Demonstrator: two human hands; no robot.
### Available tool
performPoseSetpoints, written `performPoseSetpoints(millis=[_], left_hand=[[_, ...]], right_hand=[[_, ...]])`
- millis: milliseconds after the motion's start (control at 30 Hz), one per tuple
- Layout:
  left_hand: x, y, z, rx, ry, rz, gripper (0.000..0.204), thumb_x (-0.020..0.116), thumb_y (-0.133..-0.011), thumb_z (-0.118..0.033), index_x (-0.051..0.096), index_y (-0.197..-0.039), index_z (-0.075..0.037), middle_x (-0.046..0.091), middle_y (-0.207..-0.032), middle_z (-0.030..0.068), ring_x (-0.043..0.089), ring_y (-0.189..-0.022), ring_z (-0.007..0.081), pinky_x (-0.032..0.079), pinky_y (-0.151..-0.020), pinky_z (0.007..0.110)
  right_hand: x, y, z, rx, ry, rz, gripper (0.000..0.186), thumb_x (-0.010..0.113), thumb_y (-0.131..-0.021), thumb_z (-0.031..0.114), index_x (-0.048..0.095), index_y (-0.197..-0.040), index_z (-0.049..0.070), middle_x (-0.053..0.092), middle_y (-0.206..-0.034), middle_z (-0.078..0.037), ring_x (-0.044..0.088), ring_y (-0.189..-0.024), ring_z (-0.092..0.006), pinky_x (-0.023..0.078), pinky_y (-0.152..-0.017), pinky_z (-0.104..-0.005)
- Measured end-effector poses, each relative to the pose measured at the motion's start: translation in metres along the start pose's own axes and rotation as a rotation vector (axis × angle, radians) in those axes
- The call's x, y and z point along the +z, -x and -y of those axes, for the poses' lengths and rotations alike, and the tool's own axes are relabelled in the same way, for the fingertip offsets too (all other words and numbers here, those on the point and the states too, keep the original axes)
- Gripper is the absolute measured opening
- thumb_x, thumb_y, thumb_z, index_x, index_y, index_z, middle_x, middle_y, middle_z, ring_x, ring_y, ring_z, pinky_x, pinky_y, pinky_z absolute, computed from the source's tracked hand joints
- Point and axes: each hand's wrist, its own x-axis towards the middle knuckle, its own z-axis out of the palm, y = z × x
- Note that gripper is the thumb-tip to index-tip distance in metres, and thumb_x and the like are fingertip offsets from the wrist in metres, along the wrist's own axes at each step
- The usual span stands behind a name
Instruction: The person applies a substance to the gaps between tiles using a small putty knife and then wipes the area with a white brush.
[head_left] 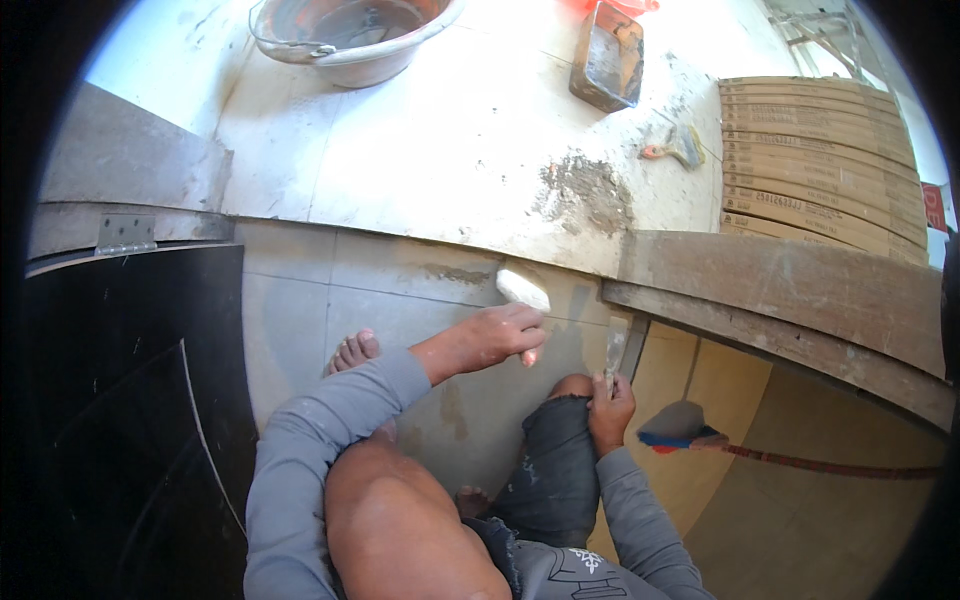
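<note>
My left hand (510, 338) is closed in a grip on a white oblong object (522, 290), too small to make out clearly, held above the grey tiled floor (285, 290) just in front of the step. My right hand (610, 410) grips a narrow flat scraper (615, 350), blade upward, beside my bent knee and the wooden ledge (770, 320). A patch of dark crumbly debris (585, 195) lies on the white upper floor beyond the step's edge. My bare foot (355, 355) rests on the grey tiles to the left.
Bucket (375, 70), tray (607, 55) and brush (680, 150) sit on the upper floor. Stacked flat cartons (815, 160) stand at right. A black hinged panel (130, 400) is at left; a cord-like strap (830, 462) and dark tool head (675, 425) are at lower right.
</note>
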Motion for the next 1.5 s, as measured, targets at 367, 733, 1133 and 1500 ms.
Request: performPoseSetpoints(millis=[367, 733, 1133, 1500], left_hand=[[-0.057, 0.042, -0.032, -0.124, -0.162, -0.17, 0.03, 0.068, -0.075, 0.001, 0.062, -0.104, -0.005, 0.062, -0.116, 0.0111, 0.061, -0.113, 0.0333, 0.053, -0.094, 0.041], [-0.077, 0.069, -0.042, -0.235, -0.246, -0.266, 0.03, 0.07, -0.073, 0.007, 0.063, -0.1, -0.005, 0.064, -0.112, 0.0111, 0.063, -0.111, 0.0322, 0.054, -0.094, 0.041], [-0.085, 0.105, -0.039, -0.55, -0.279, -0.723, 0.025, 0.068, -0.085, 0.005, 0.062, -0.108, -0.001, 0.066, -0.109, 0.0143, 0.064, -0.103, 0.0287, 0.051, -0.09, 0.037], [-0.074, 0.11, -0.029, -0.749, -0.074, -0.942, 0.021, 0.07, -0.086, 0.001, 0.064, -0.106, -0.002, 0.067, -0.105, 0.0108, 0.064, -0.098, 0.0247, 0.05, -0.087, 0.034]], right_hand=[[0.0, -0.001, 0.004, 0.015, -0.074, 0.013, 0.035, 0.073, -0.09, 0.021, 0.063, -0.107, -0.008, 0.068, -0.093, -0.013, 0.062, -0.086, -0.016, 0.05, -0.078, -0.0297], [0.002, -0.002, -0.011, -0.032, 0.08, -0.042, 0.042, 0.074, -0.088, 0.025, 0.063, -0.108, -0.01, 0.069, -0.092, -0.018, 0.064, -0.084, -0.0214, 0.051, -0.078, -0.033], [0.003, -0.007, 0.006, -0.132, 0.079, 0.231, 0.028, 0.064, -0.095, 0.02, 0.062, -0.11, -0.005, 0.062, -0.077, -0.003, 0.054, -0.06, -0.0068, 0.045, -0.054, -0.0225], [0.061, -0.094, 0.083, 0.113, 0.046, 0.725, 0.033, 0.069, -0.09, 0.019, 0.067, -0.115, -0.003, 0.067, -0.084, -0.007, 0.059, -0.065, -0.0102, 0.049, -0.059, -0.026]])
